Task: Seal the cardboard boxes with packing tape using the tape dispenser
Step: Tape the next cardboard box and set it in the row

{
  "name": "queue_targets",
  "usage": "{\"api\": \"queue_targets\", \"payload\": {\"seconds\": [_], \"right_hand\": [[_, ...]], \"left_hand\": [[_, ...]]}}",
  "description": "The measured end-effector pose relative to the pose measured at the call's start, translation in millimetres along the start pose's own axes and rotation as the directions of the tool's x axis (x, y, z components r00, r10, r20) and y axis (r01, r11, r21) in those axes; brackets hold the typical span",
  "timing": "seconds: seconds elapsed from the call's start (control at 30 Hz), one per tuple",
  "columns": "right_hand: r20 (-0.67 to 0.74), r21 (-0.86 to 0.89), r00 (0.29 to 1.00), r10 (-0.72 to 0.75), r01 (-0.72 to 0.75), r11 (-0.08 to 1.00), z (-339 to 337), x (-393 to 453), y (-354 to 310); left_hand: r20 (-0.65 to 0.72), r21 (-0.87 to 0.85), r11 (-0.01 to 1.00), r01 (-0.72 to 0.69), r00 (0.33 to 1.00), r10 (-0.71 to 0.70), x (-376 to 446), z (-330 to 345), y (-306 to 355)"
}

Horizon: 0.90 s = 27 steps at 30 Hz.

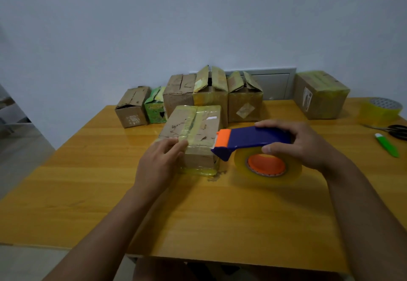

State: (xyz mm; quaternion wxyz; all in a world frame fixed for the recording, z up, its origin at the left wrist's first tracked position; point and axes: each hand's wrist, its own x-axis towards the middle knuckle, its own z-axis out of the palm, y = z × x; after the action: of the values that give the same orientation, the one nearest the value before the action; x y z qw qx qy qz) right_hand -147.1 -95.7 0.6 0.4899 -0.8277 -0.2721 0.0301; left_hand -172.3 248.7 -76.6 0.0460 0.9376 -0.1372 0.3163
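Gripping the tape dispenser (253, 140), right hand (295, 144) hovers beside box (193, 130) edge

Wood table (88, 170) fills the lower frame, pale wall (154, 27) behind. Scissors (394, 129) at table's 3 o'clock edge, partly cut off; green-and-white pen-like thing (388, 147) just beside them, toward 4 o'clock. Grey wall panel (275, 82) at 12 o'clock behind the table. Grey floor (19, 148) at 9 o'clock.

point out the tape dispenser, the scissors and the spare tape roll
tape dispenser (259, 136): head view, blue body
scissors (398, 131): head view, black handles
spare tape roll (381, 111): head view, yellowish side
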Motion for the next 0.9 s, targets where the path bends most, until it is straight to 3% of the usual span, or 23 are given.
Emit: {"api": "queue_targets", "payload": {"seconds": [0.27,0.43,0.6,0.9], "right_hand": [[-0.021,0.066,0.999,0.030,-0.029,0.997,16.1,-3.5,26.2],[-0.072,0.157,0.997,0.017,-0.005,0.988,26.1,-3.3,34.1],[-0.102,0.179,0.995,0.014,0.004,0.984,23.5,-8.3,38.6],[-0.086,0.161,0.996,0.025,-0.011,0.987,5.6,-20.1,42.6]], "left_hand": [[0.087,0.145,0.988,0.045,0.994,-0.058,2.9,-11.0,34.0],[0.041,0.061,0.983,-0.174,0.984,0.172,11.7,-2.9,62.6],[-0.046,-0.005,0.994,-0.109,0.993,0.109,19.7,3.4,58.9],[-0.055,-0.020,0.997,-0.074,0.996,0.073,22.5,2.6,60.5]]}}
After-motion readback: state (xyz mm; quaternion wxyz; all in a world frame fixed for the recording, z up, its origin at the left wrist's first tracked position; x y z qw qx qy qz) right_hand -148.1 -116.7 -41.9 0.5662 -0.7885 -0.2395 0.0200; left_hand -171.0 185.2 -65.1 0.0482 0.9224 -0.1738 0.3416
